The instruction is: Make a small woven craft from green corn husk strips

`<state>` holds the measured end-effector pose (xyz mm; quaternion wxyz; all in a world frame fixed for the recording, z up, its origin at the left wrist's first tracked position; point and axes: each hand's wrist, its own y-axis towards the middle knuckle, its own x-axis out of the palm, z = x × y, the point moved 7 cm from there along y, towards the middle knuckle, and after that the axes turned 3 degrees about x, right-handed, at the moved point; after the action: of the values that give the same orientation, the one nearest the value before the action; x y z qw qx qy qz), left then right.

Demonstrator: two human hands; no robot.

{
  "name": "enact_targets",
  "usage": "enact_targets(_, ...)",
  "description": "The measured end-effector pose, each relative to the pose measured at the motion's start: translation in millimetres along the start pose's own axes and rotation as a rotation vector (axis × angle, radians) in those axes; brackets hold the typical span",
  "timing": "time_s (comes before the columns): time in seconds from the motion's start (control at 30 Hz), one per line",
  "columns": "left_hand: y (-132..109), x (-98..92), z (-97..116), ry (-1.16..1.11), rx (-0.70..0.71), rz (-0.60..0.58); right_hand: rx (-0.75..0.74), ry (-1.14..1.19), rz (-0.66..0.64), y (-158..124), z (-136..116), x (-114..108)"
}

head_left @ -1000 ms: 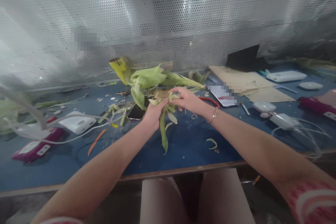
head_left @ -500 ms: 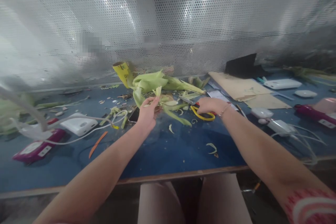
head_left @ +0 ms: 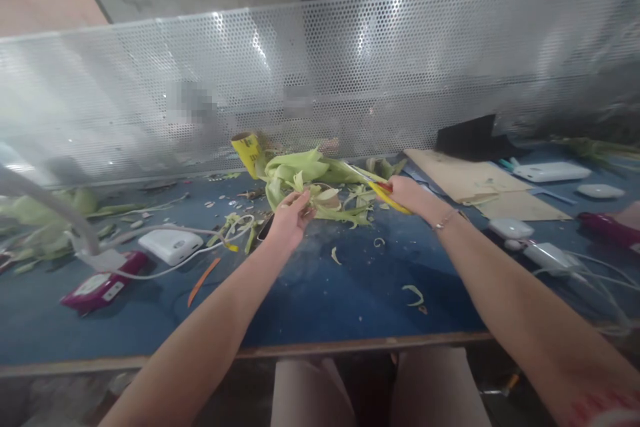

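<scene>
My left hand [head_left: 291,215] is closed around a bunch of pale green corn husk strips [head_left: 325,197], folded and spread like petals. In my right hand [head_left: 407,192] are scissors with yellow handles [head_left: 390,197]. Their blades point up and to the left, apart from the strips in my left hand. Behind both hands lies a larger bundle of green corn husks [head_left: 297,165] on the blue table. Cut husk scraps [head_left: 357,215] lie just below the blades. My fingers partly hide the base of the held strips.
A yellow cardboard tube [head_left: 247,152] stands tilted by the perforated metal screen [head_left: 330,80]. To the left are a white device [head_left: 170,247], a purple power strip [head_left: 103,287] and cables. Brown cardboard [head_left: 460,173], white chargers [head_left: 553,257] and another white device [head_left: 553,171] lie right.
The scissors have swung from near the held husk to pointing up and left, and the right hand has lifted slightly. The left hand keeps the husk strips. The camera view has tipped upward.
</scene>
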<state>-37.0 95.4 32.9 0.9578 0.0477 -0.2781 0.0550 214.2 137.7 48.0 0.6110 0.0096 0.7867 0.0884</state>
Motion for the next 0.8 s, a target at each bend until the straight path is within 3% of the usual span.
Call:
enact_targets(0.23,4.1,-6.8,3.8,-0.031,0.015,0.163,-0.311,0.137,0.071,-26.7,-36.4,-19.5)
enact_targets(0.6,9.0,-13.1,5.0,-0.085,0.055,0.196,-0.27,0.269,0.176,-26.4,-26.1,-31.1)
enact_targets(0.8,11.1,-19.0,3.9,-0.034,0.159,0.193,-0.478,0.24,0.008,-43.2,-50.8,-28.9)
